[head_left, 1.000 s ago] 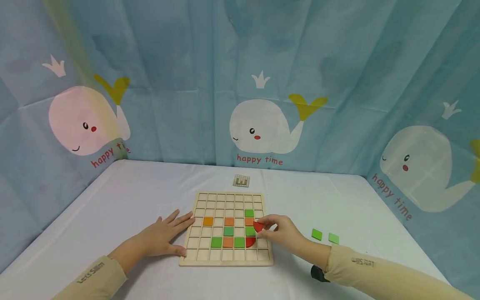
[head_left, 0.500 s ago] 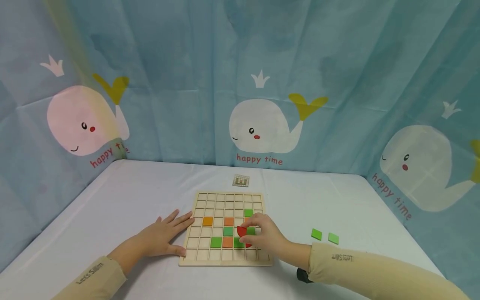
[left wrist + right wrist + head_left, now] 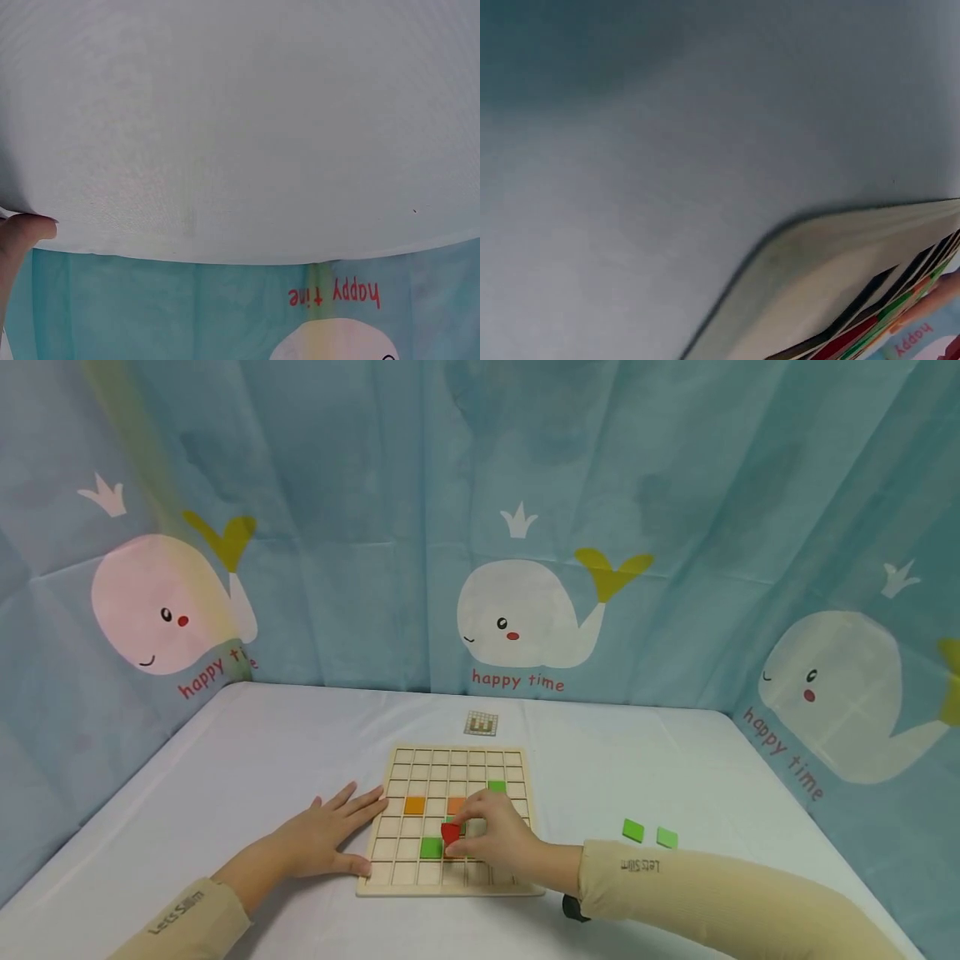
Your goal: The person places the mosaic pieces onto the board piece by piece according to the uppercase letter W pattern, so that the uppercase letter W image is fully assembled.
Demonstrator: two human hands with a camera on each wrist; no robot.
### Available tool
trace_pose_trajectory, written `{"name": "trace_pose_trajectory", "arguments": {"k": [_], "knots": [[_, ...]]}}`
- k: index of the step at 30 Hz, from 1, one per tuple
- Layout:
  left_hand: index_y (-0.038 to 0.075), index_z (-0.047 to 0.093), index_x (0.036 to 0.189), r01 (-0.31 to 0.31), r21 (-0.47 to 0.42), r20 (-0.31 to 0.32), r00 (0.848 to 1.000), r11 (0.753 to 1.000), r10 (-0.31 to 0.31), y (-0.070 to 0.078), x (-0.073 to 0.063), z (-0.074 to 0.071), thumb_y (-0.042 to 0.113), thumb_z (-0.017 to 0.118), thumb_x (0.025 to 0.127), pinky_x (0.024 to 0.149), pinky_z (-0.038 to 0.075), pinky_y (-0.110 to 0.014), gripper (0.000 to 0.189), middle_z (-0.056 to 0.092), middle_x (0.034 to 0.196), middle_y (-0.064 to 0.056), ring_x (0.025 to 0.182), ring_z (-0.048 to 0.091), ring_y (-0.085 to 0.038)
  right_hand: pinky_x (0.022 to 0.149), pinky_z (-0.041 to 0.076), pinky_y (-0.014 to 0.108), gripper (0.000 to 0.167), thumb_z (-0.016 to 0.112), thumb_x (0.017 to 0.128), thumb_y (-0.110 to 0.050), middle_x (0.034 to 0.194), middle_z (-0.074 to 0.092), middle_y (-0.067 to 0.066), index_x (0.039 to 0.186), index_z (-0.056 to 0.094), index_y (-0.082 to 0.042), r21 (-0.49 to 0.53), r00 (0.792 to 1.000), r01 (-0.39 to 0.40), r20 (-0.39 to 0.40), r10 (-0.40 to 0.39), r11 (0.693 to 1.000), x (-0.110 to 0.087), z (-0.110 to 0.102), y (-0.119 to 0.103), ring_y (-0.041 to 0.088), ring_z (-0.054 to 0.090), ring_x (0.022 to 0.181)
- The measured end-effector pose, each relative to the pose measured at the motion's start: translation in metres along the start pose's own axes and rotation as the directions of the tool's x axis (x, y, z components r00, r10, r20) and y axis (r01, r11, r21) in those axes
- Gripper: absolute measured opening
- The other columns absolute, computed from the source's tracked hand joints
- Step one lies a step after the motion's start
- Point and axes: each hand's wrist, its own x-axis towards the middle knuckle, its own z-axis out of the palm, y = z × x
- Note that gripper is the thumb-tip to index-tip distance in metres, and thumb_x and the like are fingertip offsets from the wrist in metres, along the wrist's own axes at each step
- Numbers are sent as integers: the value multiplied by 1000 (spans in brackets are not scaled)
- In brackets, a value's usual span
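Observation:
My right hand point(image 3: 501, 837) pinches a red, rounded-edge tile point(image 3: 450, 834) between thumb and fingers, over the lower middle of the wooden grid board point(image 3: 386, 871). Beneath it, the hand hides several of the tiles set in the board. An amber square tile point(image 3: 414, 806), an orange one point(image 3: 456, 806) and green squares point(image 3: 431, 848) still show in their cells. Spread fingers of my left hand point(image 3: 318, 842) rest along the board's left edge. In the left wrist view only one fingertip point(image 3: 34, 226) appears; the right wrist view catches the board's corner point(image 3: 795, 277).
Two loose green square tiles, one darker point(image 3: 633, 831) and one lighter point(image 3: 667, 837), lie on the white tablecloth right of the board. A small pattern card point(image 3: 481, 723) lies behind the board. A blue curtain point(image 3: 345, 568) printed with whales encloses the table.
My right hand has carried the red tile leftward across the board, from its right side to the lower middle. The left hand stays in place.

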Motion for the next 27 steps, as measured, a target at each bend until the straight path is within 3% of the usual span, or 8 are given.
{"name": "trace_pose_trajectory", "arguments": {"k": [6,18,27], "knots": [[13,35,152,-1,-6,-3,1000,1000,1,0,0,1,71,57,80,96,23,-77,96,26,158,-8,141,18,-49,85,41,32,23,86,75,-20,106,57,-3,93,75,-11,-119,998,57,12,-56,991,10,11,-2,17,45,102],[11,36,151,-14,2,-8,1000,1000,14,-1,0,-1,71,57,80,95,24,-77,95,28,158,-10,140,20,-50,74,40,26,22,87,74,-28,104,52,-6,91,75,-19,-166,994,-62,76,75,984,23,26,-12,12,41,94],[12,36,152,-11,2,-9,1000,1000,11,0,-1,-1,71,57,79,96,24,-77,96,27,158,-9,141,19,-49,73,37,25,23,87,73,-31,98,51,-6,89,76,-20,-234,991,-50,107,77,971,33,28,-18,11,40,89]]}}
